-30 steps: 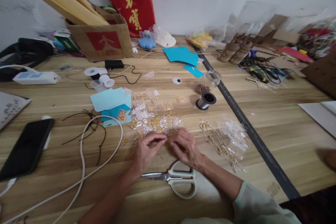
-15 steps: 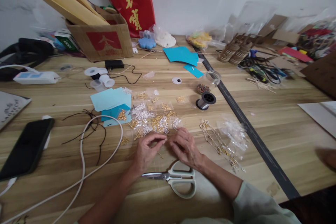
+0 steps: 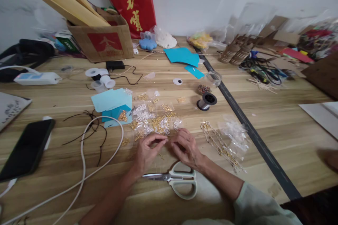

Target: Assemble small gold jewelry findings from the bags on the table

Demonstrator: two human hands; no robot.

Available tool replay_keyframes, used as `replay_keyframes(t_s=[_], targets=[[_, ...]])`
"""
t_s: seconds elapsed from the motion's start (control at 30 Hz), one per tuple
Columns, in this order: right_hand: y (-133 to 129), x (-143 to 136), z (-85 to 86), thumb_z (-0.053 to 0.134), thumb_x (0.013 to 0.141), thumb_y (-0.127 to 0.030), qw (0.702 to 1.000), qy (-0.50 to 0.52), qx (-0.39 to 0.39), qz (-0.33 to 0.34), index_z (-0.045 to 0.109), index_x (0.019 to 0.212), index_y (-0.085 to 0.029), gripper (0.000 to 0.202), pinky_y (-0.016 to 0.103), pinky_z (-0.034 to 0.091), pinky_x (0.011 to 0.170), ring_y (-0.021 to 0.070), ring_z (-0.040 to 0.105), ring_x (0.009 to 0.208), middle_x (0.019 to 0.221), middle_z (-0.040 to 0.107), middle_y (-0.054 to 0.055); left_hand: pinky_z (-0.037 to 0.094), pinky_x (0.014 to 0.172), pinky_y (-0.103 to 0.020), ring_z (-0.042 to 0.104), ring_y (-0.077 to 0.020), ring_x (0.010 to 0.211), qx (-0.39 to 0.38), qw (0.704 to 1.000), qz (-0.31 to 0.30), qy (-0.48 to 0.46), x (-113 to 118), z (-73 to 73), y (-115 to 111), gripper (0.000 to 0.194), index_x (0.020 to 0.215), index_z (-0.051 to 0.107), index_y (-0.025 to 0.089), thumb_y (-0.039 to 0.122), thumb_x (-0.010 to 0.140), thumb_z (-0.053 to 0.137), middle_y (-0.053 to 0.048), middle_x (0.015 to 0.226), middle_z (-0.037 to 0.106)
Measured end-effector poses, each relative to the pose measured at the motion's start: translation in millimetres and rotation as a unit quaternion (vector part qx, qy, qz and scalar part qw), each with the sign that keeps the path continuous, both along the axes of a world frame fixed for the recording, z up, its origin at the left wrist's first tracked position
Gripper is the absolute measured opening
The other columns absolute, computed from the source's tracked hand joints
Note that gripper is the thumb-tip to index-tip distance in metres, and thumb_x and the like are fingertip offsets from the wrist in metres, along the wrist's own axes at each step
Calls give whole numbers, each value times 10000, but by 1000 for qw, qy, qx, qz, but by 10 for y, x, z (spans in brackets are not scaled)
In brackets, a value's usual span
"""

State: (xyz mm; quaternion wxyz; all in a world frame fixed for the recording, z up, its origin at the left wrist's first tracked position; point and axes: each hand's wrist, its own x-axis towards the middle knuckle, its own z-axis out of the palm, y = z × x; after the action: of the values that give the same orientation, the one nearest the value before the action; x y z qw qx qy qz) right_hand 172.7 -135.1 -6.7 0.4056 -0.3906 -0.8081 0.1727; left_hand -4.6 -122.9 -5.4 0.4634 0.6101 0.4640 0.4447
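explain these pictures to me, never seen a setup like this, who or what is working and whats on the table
No machine here: a person works with two bare hands. Every picture comes from one camera worn on their head, looking forward and down.

On the light wooden table, just beyond the hands, lie small clear plastic bags and loose piles of tiny gold and silver-coloured pieces. Nearer the person are metal scissors with cream handles; to the right stands a black spool of silver-coloured wire.

The left hand pinches thumb and forefinger together; the right hand is curled close beside it. Anything held is too small to make out.
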Motion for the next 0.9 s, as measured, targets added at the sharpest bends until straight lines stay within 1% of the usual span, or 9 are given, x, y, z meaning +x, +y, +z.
replay_keyframes(t_s=[0.4,0.6,0.9], targets=[[-4,-6,33,477,883,-149,1000,3,3,2,559,818,-193,114,374,422,808,160,540,681,717,616,23,545,654,-222,686,-153,686,-33,999,-2,-8,4,-31,3,61,735,729,160,181,733,672,-39,732,745],[-5,-3,12,488,872,-151,1000,0,8,-5,556,789,-197,117,377,421,827,155,539,666,693,599,13,546,644,-240,684,-163,678,-44,999,-12,-28,18,-61,0,70,749,718,149,186,736,659,-52,725,738],[-5,-1,-18,523,849,-149,1000,4,19,-14,558,788,-198,86,393,426,862,150,542,651,682,595,6,545,621,-237,678,-159,648,-72,996,-14,-48,34,-46,-9,57,730,695,140,194,726,678,-52,692,723]])
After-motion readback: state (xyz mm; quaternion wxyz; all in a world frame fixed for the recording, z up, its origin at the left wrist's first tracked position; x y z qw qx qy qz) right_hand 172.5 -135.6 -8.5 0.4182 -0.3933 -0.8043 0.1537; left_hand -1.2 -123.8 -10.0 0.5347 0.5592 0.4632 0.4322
